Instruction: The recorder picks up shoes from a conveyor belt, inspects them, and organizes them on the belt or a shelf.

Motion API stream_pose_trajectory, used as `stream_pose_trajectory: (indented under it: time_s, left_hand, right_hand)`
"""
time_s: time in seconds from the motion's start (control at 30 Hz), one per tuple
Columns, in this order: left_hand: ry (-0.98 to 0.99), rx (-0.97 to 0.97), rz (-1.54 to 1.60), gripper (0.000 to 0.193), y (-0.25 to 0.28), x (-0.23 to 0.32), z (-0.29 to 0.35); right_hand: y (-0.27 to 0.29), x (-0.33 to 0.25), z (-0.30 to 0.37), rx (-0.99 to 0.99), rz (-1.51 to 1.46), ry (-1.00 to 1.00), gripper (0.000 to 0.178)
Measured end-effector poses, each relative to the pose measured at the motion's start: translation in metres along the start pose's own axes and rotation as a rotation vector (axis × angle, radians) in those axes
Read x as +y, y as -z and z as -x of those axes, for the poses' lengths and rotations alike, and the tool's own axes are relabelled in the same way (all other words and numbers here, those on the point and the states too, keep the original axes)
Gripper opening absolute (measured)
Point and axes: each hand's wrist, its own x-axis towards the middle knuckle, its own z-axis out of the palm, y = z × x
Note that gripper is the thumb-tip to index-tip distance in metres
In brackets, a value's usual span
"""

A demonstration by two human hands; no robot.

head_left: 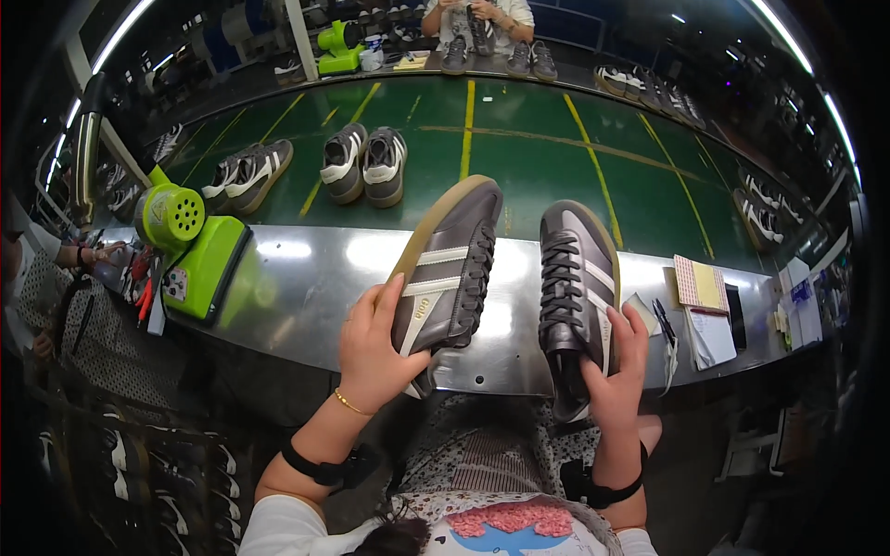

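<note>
In my left hand (375,345) is a dark grey sneaker (450,264) with white stripes and a gum-coloured sole, tilted so its side shows. My fingers and thumb close round its heel end. My right hand (618,366) grips the matching sneaker (577,269) by the heel, thumb at the collar opening. That shoe's laces face up and its toe points away from me. Both shoes are held over the metal worktop (320,278), apart from each other. Part of each heel is hidden by my hands.
Behind the worktop runs a green belt (519,139) with yellow lines, carrying pairs of sneakers (363,165). A lime-green machine (199,250) stands left. Notepads (705,310) and pens (664,318) lie right. Across the belt, another person (477,18) handles shoes. Shoe racks (171,482) stand lower left.
</note>
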Motion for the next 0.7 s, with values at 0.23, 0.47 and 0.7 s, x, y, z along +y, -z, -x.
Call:
stream_pose_trajectory:
  time_s: [0.23, 0.47, 0.7]
  left_hand:
    - [-0.096, -0.293, -0.289, 0.088, -0.056, 0.061, 0.007]
    - [-0.09, -0.251, -0.232, 0.088, -0.054, 0.048, 0.009]
    - [0.077, -0.246, 0.209, 0.083, -0.045, 0.032, -0.01]
  right_hand:
    - [-0.021, -0.004, 0.009, -0.227, 0.701, 0.161, 0.054]
    - [-0.022, 0.004, 0.012, -0.195, 0.615, 0.149, 0.053]
    - [-0.011, 0.011, 0.002, -0.178, 0.416, 0.065, 0.051]
